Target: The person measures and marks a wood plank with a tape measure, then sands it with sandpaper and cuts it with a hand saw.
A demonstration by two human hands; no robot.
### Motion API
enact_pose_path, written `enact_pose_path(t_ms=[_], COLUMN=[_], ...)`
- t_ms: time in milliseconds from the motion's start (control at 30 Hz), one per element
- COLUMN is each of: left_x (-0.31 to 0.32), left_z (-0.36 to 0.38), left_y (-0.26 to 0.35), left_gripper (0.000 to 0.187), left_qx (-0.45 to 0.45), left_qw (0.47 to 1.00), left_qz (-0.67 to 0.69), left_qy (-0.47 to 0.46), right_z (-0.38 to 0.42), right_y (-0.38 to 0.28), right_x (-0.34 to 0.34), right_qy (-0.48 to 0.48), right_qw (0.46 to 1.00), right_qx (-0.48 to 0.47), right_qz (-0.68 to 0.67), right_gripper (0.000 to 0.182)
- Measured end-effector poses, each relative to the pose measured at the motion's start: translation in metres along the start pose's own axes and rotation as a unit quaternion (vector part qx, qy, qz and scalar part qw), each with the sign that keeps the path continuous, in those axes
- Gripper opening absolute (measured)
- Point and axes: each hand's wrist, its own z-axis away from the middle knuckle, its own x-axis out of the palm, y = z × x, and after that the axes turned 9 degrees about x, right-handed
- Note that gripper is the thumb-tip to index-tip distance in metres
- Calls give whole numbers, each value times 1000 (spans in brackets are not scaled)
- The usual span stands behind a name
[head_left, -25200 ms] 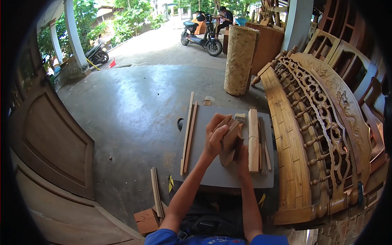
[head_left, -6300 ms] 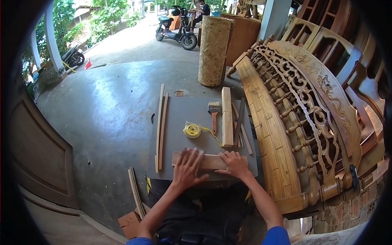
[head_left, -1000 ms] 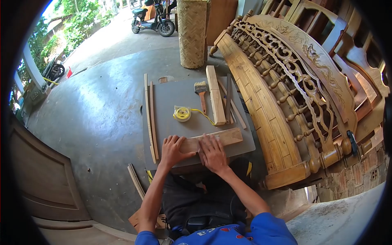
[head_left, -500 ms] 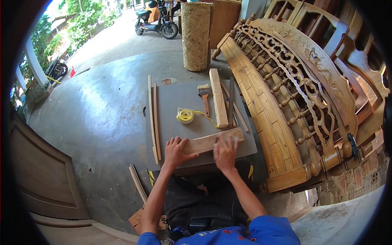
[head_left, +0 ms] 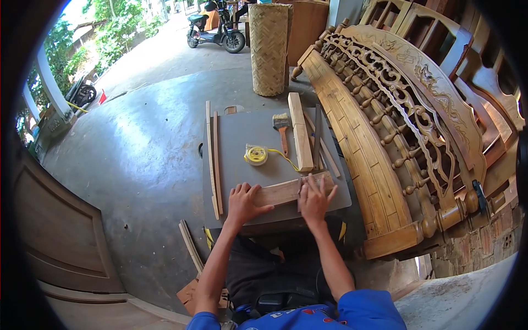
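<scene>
A flat wooden block (head_left: 279,192) lies across the near part of the grey table (head_left: 242,126). My left hand (head_left: 245,204) grips its left end, thumb along the near side. On the right part of the block rests my right hand (head_left: 315,201), fingers spread, with something small and dark at its left edge that I cannot make out. Beyond the block are a yellow tape measure (head_left: 256,155), its tape partly out, a brush (head_left: 282,133) and two pale wooden blocks (head_left: 300,132) end to end.
Thin wooden strips (head_left: 215,165) lie along the table's left side. A dark metal bar (head_left: 317,135) lies at the right. Carved wooden furniture (head_left: 368,148) stands close on the right, a woven bamboo roll (head_left: 268,49) behind the table, and a wooden panel (head_left: 60,220) at the left.
My right hand, blurred before, is now sharper, with its fingers spread on the block. The whole view has shifted slightly, so the table appears a little further right.
</scene>
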Motion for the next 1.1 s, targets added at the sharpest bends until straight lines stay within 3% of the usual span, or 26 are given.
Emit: enact_pose_path(t_ms=[67, 100, 200, 300, 433, 667, 767, 867, 900, 1000, 1100], left_x=[-2, 0, 3, 0, 4, 16, -16, -8, -7, -9, -11], left_z=[-1, 0, 0, 1, 1, 8, -17, -20, -18, -27, -20], left_y=[0, -1, -7, 2, 15, 7, 19, 6, 7, 6, 2], left_gripper=[64, 64, 64, 63, 58, 48, 45, 42, 42, 41, 39], left_qx=[-9, -1, 30, 68, 97, 156, 3, -61, -66, -59, -38], left_qw=[1000, 1000, 999, 996, 990, 977, 992, 990, 988, 988, 993], left_qz=[13, 18, 12, -22, -59, -129, -75, -14, -5, 10, 1], left_qy=[-14, -8, 14, 49, 86, 71, 104, -126, -138, -144, -112], right_z=[17, 27, 11, -29, -34, -31, -38, -39, -34, 4, -11], right_y=[-21, -24, 3, 58, 66, 56, 55, 36, 21, -17, -3], right_x=[6, 8, 6, 1, -6, -1, -6, -4, -1, 6, -9], right_qy=[-10, -49, -72, 3, 27, 11, -12, -7, 9, -37, -105], right_qw=[998, 989, 981, 998, 996, 995, 996, 996, 996, 992, 984], right_qx=[-58, -135, -179, -20, -9, 12, -7, 49, 65, -122, -142], right_qz=[5, -34, -24, 54, 83, 95, 92, 76, 61, -11, -14], right_gripper=[34, 34, 37, 43, 45, 45, 45, 44, 45, 44, 45])
